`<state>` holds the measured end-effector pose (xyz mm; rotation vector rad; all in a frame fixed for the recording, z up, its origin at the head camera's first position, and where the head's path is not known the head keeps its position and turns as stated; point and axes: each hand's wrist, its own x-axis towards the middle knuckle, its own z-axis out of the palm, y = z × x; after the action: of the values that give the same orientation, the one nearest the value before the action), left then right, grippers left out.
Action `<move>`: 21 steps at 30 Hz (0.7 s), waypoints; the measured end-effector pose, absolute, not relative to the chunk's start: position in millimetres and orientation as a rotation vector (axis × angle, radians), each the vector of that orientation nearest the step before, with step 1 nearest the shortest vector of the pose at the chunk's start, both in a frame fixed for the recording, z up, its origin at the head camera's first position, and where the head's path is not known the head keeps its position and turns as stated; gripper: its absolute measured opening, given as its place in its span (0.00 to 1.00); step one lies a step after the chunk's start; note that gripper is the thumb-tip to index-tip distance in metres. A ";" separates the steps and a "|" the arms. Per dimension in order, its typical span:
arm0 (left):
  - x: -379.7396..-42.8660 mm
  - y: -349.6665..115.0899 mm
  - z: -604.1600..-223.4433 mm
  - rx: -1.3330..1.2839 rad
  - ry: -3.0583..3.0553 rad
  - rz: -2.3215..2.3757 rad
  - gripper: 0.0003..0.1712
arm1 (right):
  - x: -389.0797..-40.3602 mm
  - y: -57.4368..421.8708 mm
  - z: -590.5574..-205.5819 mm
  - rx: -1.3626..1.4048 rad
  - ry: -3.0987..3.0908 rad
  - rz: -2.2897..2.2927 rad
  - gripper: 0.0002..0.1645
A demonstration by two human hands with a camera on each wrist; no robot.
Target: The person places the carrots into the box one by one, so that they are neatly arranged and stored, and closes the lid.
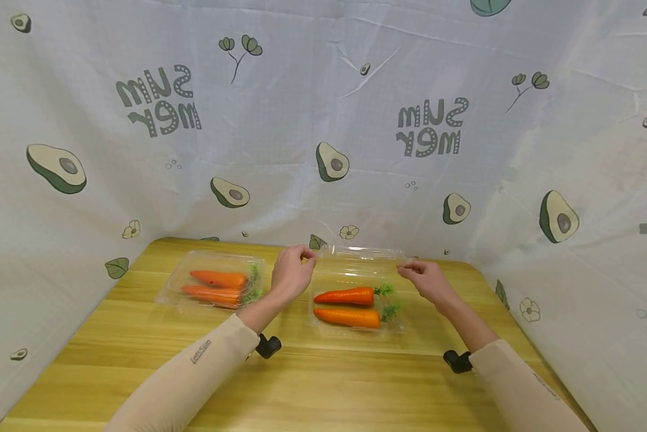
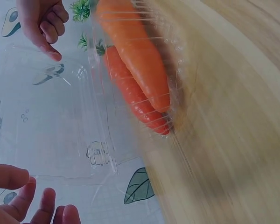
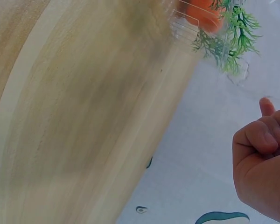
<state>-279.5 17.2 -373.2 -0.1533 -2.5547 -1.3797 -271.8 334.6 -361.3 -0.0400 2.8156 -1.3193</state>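
Observation:
In the head view, a clear plastic clamshell box (image 1: 394,329) lies with its lid (image 1: 361,264) raised at the far side. Two orange carrots (image 1: 347,317) with green tops lie side by side in its base, tips to the left. My left hand (image 1: 293,273) pinches the lid's left edge between thumb and forefinger, the other fingers spread in the left wrist view. At the lid's right edge, my right hand (image 1: 425,277) pinches with thumb and forefinger, its other fingers curled. The right wrist view shows this hand (image 3: 266,154) beyond the carrot greens (image 3: 240,35).
Left of my left arm stands a second clear box (image 1: 174,282), its lid down over carrots (image 1: 218,279) with green tops. Wood-grain tabletop (image 1: 323,384) runs beneath everything. A white cloth (image 1: 302,120) printed with avocados hangs behind and at both sides.

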 end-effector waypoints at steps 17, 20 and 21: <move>-265.7 10.0 -378.7 -0.247 -2.617 -1.283 0.07 | -255.8 334.6 -360.8 -0.086 2.829 -1.254 0.35; -263.2 8.5 -380.5 -0.268 -2.625 -1.271 0.07 | -253.9 336.0 -362.4 -0.111 2.838 -1.256 0.33; -262.2 8.1 -381.0 -0.277 -2.628 -1.261 0.07 | -253.1 336.3 -362.9 -0.119 2.840 -1.257 0.33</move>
<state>-262.2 8.1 -381.0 -0.2765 -2.6281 -1.2612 -253.1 336.3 -362.9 -0.1189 2.8404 -1.2567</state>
